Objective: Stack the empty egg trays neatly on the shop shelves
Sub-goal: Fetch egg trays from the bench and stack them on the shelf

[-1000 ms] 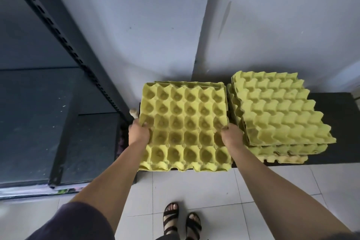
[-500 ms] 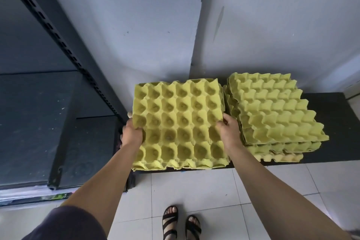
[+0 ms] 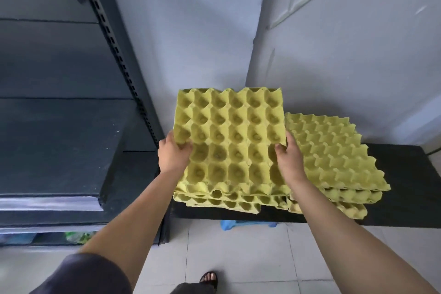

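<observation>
Only the head view to go on, so here goes.

Both hands are on the top egg tray (image 3: pixel 229 141). The left hand (image 3: pixel 173 154) grips its left edge with the thumb curled over into the cups. The right hand (image 3: pixel 290 162) grips the right edge the same way.

What's changed: a second ago that tray lay flat on its pile with the hands just taking hold at the sides. Now it's lifted and tipped, far edge raised toward the wall and near edge low, just over the trays underneath (image 3: pixel 222 201). So the pick-up is basically done and the tray has come free of the stack.

That leftover pile sits on the black counter (image 3: pixel 405 198), a bit messy, with the edges not lined up. Right beside it is a second pile (image 3: pixel 334 160) with the bumps facing up, also staggered.

The dark shelf unit (image 3: pixel 59 138) is off to the left, with its slotted post (image 3: pixel 124 74) close to the left hand.

My read is that the job has barely started, since every tray I can see is over on the counter side. Next up would be swinging this one left onto a shelf board. Holding it level should keep a corner from catching that post.
</observation>
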